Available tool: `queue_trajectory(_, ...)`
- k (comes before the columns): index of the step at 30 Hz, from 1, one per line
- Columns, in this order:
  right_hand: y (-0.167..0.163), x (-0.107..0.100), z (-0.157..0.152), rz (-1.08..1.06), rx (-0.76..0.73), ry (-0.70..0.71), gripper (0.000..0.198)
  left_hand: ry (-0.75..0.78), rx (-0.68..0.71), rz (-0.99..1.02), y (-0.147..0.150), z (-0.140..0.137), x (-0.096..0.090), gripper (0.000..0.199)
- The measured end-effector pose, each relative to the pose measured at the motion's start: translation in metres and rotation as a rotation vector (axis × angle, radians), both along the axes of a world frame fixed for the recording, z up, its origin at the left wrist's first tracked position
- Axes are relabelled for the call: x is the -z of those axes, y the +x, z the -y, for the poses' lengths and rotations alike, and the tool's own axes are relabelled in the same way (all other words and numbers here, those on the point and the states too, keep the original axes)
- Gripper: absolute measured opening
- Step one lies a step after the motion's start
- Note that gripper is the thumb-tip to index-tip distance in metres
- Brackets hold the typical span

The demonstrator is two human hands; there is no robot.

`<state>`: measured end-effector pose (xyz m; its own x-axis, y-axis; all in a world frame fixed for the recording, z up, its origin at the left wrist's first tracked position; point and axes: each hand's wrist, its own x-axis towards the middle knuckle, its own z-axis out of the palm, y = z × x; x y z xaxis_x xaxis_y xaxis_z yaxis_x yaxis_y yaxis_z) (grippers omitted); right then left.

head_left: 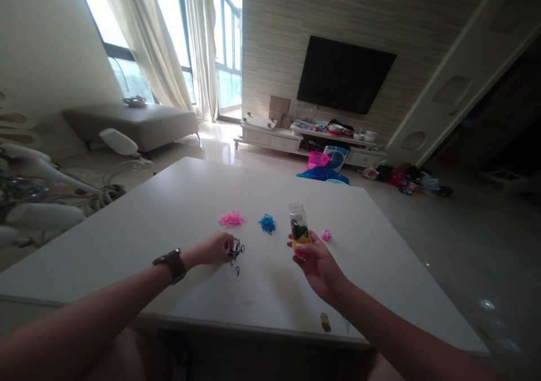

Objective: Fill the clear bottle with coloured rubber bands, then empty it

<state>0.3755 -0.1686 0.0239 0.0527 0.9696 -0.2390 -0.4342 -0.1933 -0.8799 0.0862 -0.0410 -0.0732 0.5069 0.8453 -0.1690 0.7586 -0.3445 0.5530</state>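
Observation:
My right hand (pixel 320 265) grips a small clear bottle (pixel 297 215), tilted slightly above the table, its neck uncovered. Black, yellow and red bits lie in layers inside the bottle. With fingers pinched together, my left hand (pixel 215 248) is on some black elastic bands (pixel 237 250) on the tabletop; a few loose ones lie beside it. Beyond the left hand sits a pile of pink bands (pixel 232 218). A pile of blue bands (pixel 267 224) lies between the two hands, farther back. A small round pink thing (pixel 326 235) rests right of the bottle.
The white table (pixel 194 189) spreads out before me. Near its front edge lies a small yellow-and-blue cartoon figure (pixel 325 322). Past the far edge are a pink basket (pixel 318 159) and a blue bag (pixel 323 173). A white lamp-like fixture (pixel 46 223) stands at left.

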Motion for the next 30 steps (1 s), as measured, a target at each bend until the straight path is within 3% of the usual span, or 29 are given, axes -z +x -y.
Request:
queue_trajectory(3, 0.001, 0.000, 0.001, -0.028, -0.006, -0.001, 0.038, -0.044, 0.017, -0.004, 0.002, 0.004, 0.001, 0.007)
queue_trajectory(7, 0.002, 0.002, 0.001, -0.020, -0.011, -0.002, 0.036, -0.036, -0.008, 0.023, -0.001, 0.004, -0.003, 0.012)
queue_trajectory(11, 0.002, 0.006, 0.000, 0.000, -0.006, -0.014, 0.037, 0.020, -0.039, 0.125, -0.003, -0.001, -0.020, 0.016)
queue_trajectory(17, 0.002, 0.012, -0.001, 0.091, 0.018, -0.071, 0.040, -0.054, -0.074, 0.337, 0.004, 0.000, -0.046, 0.025)
queue_trajectory(24, -0.001, 0.030, -0.001, 0.332, 0.002, -0.136, 0.046, -0.072, -0.153, 0.546, 0.021, 0.014, -0.067, 0.020)
queue_trajectory(30, -0.005, 0.046, -0.002, 0.439, -0.033, -0.140, 0.046, -0.042, -0.074, 0.621, 0.030, 0.025, -0.078, 0.015)
